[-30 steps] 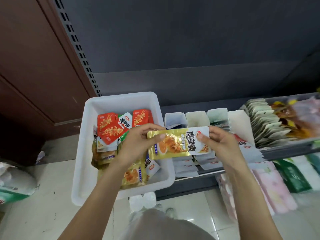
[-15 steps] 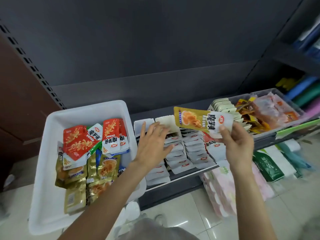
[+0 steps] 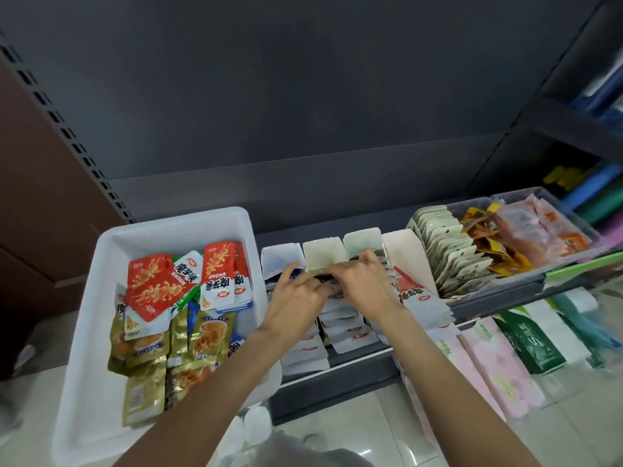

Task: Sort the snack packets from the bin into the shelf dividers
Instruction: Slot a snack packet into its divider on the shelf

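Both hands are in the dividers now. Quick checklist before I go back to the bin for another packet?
1. Left hand free of a packet: cannot tell, fingers buried among the rows.
2. Right hand free: cannot tell, same reason.
3. Packet seated in the white dividers: cannot tell, hands cover it.
4. Packets left in the white bin: ok, red packets and gold packets remain.
5. Path to bin: ok, it sits just left of the dividers.
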Motion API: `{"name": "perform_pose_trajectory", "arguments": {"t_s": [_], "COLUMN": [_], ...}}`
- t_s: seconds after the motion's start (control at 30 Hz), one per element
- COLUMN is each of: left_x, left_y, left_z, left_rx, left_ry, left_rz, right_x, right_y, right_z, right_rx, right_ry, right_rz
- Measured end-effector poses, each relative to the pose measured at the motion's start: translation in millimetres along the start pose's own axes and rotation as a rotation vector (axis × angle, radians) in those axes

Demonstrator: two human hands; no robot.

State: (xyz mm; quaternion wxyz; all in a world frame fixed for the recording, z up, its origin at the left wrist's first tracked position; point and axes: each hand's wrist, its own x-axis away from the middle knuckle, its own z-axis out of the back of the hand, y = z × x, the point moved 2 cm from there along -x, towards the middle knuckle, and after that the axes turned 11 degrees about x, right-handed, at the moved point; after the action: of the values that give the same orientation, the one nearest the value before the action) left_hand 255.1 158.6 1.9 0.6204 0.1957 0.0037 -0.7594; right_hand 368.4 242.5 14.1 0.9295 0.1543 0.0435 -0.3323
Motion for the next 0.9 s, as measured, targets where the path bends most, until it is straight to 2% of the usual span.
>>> {"name": "perform_pose_trajectory", "arguments": {"t_s": [0.1,0.17,0.27,0.37,0.47,0.53,0.6,0.67,0.77,0.83,0.9], "left_x": [3,11,37,81,128,157,177,185,187,186,188], "left_y": [-3,-4,-10,-33,-70,-92,-106,-113,-116,-117,-121], "left_z": [2,6,26,46,54,53,49,47,37,33,31], "left_rx": [0.057,0.129,0.306,0.359,0.384,0.396,0.362,0.350,0.316,0.267,0.250], "left_ry": [0.066,0.098,0.263,0.378,0.377,0.326,0.260,0.183,-0.058,-0.237,-0.295], "left_rz": [-0.058,-0.108,-0.060,0.135,0.574,0.794,0.866,0.926,0.903,0.867,0.846], "right_x": [7,12,22,22,12,1,-11,-23,-30,-25,-20], "right_y": [0,-1,-8,-31,-77,-115,-150,-178,-208,-219,-226], "right_z": [0,7,29,52,58,54,46,32,8,-2,-5], "right_rx": [-0.022,-0.093,-0.253,-0.480,-0.614,-0.623,-0.596,-0.535,-0.331,-0.294,-0.300], "right_ry": [0.020,0.121,0.238,0.253,0.169,0.040,-0.161,-0.349,-0.552,-0.653,-0.667], "right_rz": [0.031,0.013,-0.039,-0.045,0.083,0.187,0.238,0.211,0.219,0.207,0.207]}}
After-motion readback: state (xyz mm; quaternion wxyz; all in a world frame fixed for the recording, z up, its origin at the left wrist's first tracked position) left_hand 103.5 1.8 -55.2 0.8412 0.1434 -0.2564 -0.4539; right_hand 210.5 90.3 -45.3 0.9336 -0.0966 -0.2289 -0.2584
